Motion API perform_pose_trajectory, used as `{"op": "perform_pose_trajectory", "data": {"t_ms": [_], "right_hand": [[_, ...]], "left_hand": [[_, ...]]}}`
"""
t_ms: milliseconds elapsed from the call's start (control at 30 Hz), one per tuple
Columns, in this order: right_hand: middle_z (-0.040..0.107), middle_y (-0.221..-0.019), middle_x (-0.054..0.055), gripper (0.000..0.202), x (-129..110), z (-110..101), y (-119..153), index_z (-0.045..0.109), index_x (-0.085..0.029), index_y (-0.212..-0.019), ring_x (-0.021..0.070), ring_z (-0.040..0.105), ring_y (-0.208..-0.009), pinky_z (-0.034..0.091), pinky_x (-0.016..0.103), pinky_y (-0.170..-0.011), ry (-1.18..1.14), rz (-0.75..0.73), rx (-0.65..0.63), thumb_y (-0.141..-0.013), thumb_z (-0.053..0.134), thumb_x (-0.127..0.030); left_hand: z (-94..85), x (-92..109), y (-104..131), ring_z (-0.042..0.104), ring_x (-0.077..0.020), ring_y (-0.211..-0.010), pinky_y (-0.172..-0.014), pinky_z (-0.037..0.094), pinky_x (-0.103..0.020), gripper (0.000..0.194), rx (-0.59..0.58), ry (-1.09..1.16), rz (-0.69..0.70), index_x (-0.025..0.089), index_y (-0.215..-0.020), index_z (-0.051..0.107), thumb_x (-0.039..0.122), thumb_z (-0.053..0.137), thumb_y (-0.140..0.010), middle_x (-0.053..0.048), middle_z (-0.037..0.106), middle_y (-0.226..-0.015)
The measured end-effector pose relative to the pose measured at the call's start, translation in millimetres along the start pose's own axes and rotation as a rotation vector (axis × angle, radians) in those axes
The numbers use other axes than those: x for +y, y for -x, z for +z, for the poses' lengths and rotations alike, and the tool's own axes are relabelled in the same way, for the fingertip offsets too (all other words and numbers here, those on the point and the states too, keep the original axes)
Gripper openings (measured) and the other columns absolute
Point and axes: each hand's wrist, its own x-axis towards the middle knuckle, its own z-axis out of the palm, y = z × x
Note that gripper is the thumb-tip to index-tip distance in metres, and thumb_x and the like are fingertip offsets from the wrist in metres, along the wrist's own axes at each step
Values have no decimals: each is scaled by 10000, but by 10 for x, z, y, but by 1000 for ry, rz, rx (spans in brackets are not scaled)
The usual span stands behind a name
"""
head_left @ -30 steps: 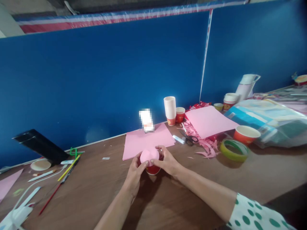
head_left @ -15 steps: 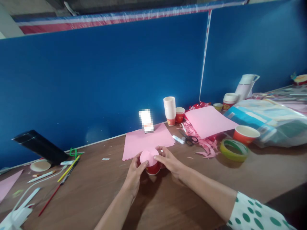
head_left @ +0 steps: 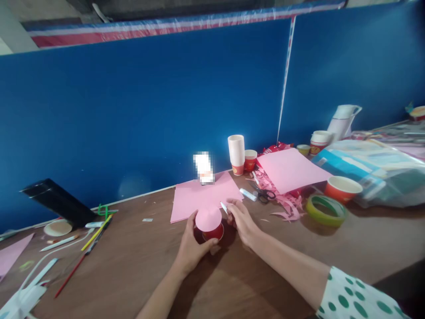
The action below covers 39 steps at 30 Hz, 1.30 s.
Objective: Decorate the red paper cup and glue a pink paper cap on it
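A red paper cup [head_left: 214,233] stands on the brown table with a round pink paper disc [head_left: 208,218] lying over its top. My left hand [head_left: 195,246] is wrapped round the cup's left side, its thumb at the near side. To the right of the cup, my right hand [head_left: 241,221] pinches a slim white pen-like tool [head_left: 224,207], its tip pointing up and left, apart from the disc. Behind the cup lie large pink sheets [head_left: 189,199]. A white tube [head_left: 248,195] and black scissors [head_left: 265,195] rest to their right.
At the back stand a stack of cups [head_left: 236,153] and a blurred bright phone-like object [head_left: 204,168]. Rightward are pink scraps [head_left: 288,210], green-yellow tape [head_left: 325,212], an orange-red cup [head_left: 343,189] and a plastic bag [head_left: 392,177]. A black case [head_left: 59,201], pens and a cable are leftward.
My right hand has drawn back from the disc, and the white tool now points toward the disc. My left thumb has moved from the disc down to the cup's near side.
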Motion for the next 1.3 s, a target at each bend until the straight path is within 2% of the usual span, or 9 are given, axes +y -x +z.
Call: {"op": "perform_pose_trajectory", "data": {"t_ms": [167,333,400,500,633,733,867,1000,1300], "right_hand": [[424,-567,-99,375,40,3,36,494,-200,-1011,82,396,-499,318,204,-487,35,-84,-20,-723,628,-400],[432,-601,-86,345,102,-10,65,497,-197,-1033,89,410,-523,329,212,-506,107,-172,-43,-759,612,-370],[426,-626,-77,305,123,-8,101,495,-200,-1048,93,409,-529,335,217,-507,193,-242,-51,-793,576,-347],[433,-664,-58,239,156,7,199,488,-203,-1053,105,422,-552,359,229,-524,345,-340,-123,-833,526,-288],[485,-754,-20,282,239,27,333,447,-206,-1135,122,482,-628,411,246,-596,589,-457,-335,-855,483,-204],[522,-783,-14,360,333,29,366,424,-216,-1186,111,494,-598,416,239,-584,746,-500,-487,-836,490,-164],[561,-831,-3,412,431,30,333,436,-225,-1197,107,518,-602,423,235,-591,882,-532,-555,-804,496,-118],[579,-860,3,438,471,33,296,439,-230,-1197,104,526,-597,433,236,-602,940,-527,-547,-784,500,-98],[599,-876,2,457,481,40,283,431,-240,-1202,103,547,-590,445,232,-598,949,-483,-568,-775,503,-93]], "left_hand": [[57,-64,-59,527,-292,-1149,-990,403,-443,735,88,-129,45,159,-1265,453,176,718,-579,-130,580,-1227],[-24,-188,-79,580,-279,-1089,-948,447,-419,664,142,-59,9,165,-1220,495,230,734,-604,-118,627,-1169],[-158,-253,-111,603,-260,-1060,-918,475,-389,658,189,5,-26,179,-1219,486,256,744,-619,-114,633,-1161],[-476,-370,-234,630,-248,-1011,-867,509,-361,650,294,14,-82,179,-1189,492,296,765,-611,-122,639,-1134],[-1016,-562,-529,638,-242,-983,-851,516,-338,650,483,-286,-138,143,-1141,512,367,765,-586,-139,633,-1114],[-1397,-712,-780,633,-260,-977,-847,509,-368,632,582,-384,-199,133,-1128,519,372,749,-589,-140,630,-1098],[-1784,-904,-1059,613,-264,-1017,-881,484,-378,621,678,-495,-278,147,-1132,513,349,739,-590,-126,619,-1120],[-1996,-1084,-1246,587,-304,-1055,-887,470,-411,624,721,-574,-341,137,-1112,525,385,735,-579,-140,617,-1122],[-2182,-1261,-1419,599,-321,-1043,-844,492,-423,798,760,-627,-400,114,-1230,411,438,734,-577,-182,607,-1151]]}}
